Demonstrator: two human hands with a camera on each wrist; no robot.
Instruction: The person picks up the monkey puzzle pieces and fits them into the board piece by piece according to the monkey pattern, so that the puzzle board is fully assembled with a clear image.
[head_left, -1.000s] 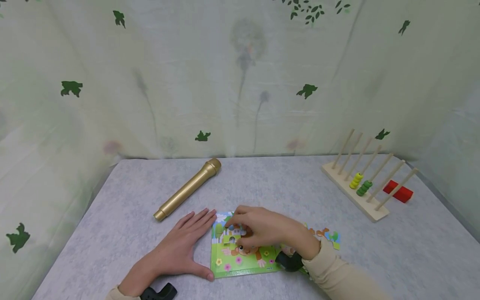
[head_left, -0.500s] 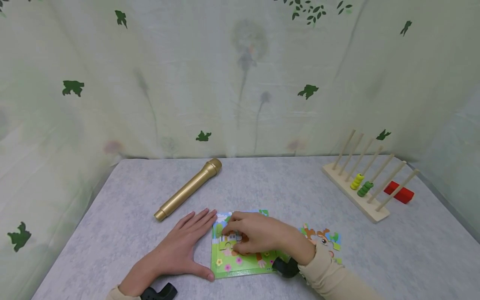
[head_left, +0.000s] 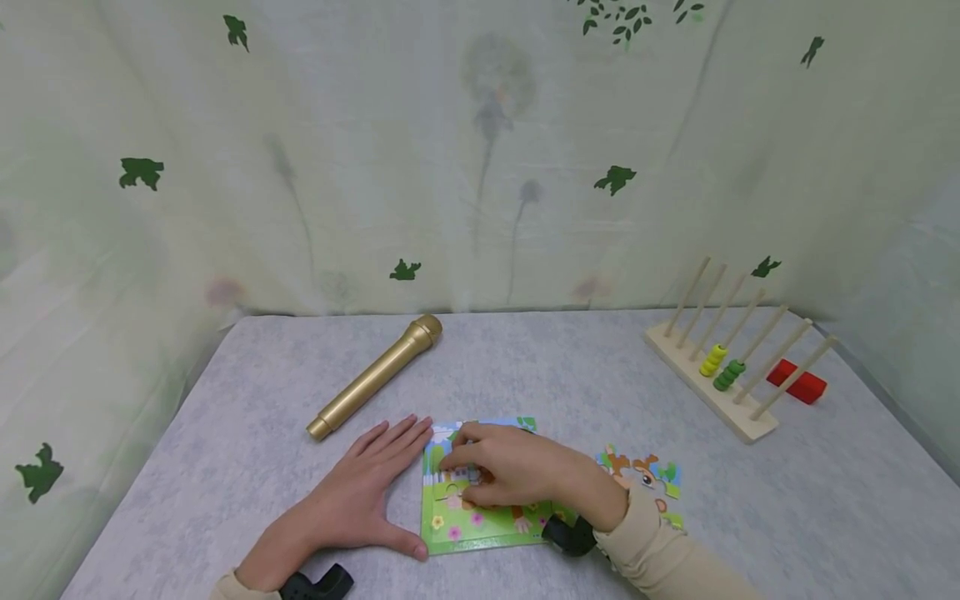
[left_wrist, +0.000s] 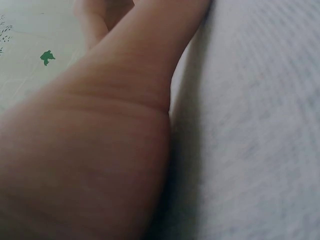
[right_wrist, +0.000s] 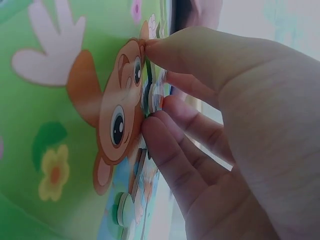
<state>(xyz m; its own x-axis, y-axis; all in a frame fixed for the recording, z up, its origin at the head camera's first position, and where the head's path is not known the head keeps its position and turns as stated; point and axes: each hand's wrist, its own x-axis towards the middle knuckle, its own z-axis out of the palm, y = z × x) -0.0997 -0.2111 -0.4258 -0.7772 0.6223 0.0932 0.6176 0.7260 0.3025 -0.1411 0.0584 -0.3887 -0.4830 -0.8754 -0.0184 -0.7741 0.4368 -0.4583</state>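
A picture puzzle board point(head_left: 468, 537) with a brown cartoon animal and flowers lies flat on the table in the head view. My left hand point(head_left: 367, 492) rests palm down along its left edge, fingers straight and thumb spread. Over the board's upper left part, my right hand point(head_left: 521, 462) pinches a puzzle piece point(right_wrist: 153, 97) between thumb and fingertips, low against the surface. The hand covers much of that piece and the picture's middle. Loose or joined puzzle pieces point(head_left: 647, 477) with part of another animal lie right of the board, partly behind the right forearm.
A gold toy microphone point(head_left: 371, 379) lies behind the left hand. To the back right stands a wooden peg rack point(head_left: 757, 427) with yellow beads point(head_left: 712, 361) and green beads point(head_left: 728, 376). A red block point(head_left: 802, 385) sits beside it. A patterned curtain point(head_left: 337, 167) hangs behind the table.
My right hand has moved slightly left and down toward me over the board with the puzzle piece. More of the pieces at right are uncovered. The left hand has stayed put.
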